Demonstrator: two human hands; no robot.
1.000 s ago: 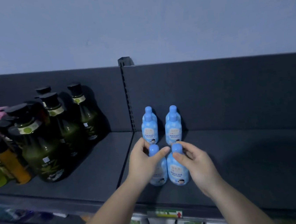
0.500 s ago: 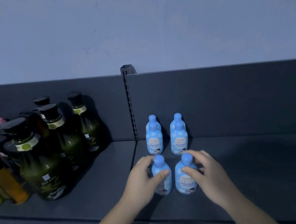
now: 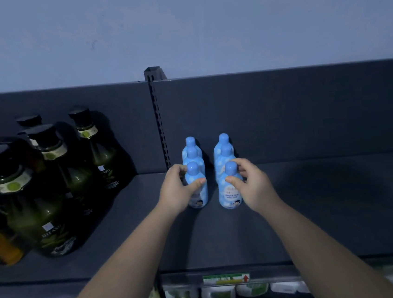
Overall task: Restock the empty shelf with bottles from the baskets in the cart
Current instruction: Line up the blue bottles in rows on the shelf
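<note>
Though arms outstretched, left hand [image 3: 178, 191] grip tight round left front bottle [image 3: 196, 172], right hand [image 3: 253, 184] round right front bottle [image 3: 230, 197].

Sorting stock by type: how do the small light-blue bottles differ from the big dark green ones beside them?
The small light-blue plastic bottles are far smaller than the large dark green bottles. Blue ones have rounded blue caps; green ones, flat black caps. The left hand and right hand each grip a front blue bottle; the green stand untouched. All stand upright on the dark shelf.
</note>
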